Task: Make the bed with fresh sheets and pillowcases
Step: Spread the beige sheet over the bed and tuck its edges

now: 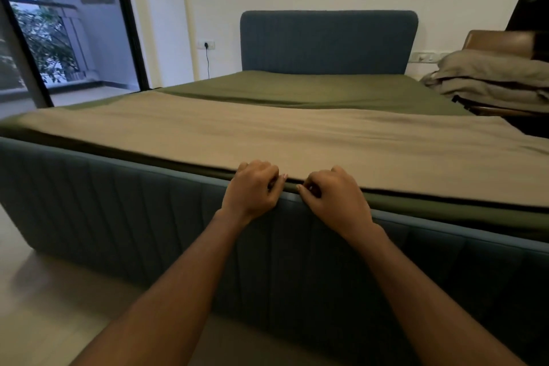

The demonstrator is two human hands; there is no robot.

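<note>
At the foot of the bed (104,211), both hands are working side by side at the near edge of the mattress, forearms reaching in from below. The left hand (252,187) is curling its fingers (274,180) tight round the hem of the tan sheet (267,134), knuckles up, just above the top of the blue frame. The right hand (332,196) is sitting just beside it, apart by a narrow gap, and is gripping the same hem in the same way, its bent fingers (309,187) pointing toward the left hand. The tan sheet is lying flat over the near half of the bed, slightly rippled, with its far edge running across the mattress about midway. The green sheet (312,89) is lying under it, showing bare from that far edge up to the blue headboard (326,41) and peeking out as a strip along the foot and at the left corner. Right of the bed, near the headboard, a pile (490,77) of tan bedding is resting on a brown chair (499,38). Left of the bed, a glass door (74,24) is showing a balcony rail and leaves, and a plug (206,44) is sitting in a wall socket between door and headboard, its cord hanging down.
</note>
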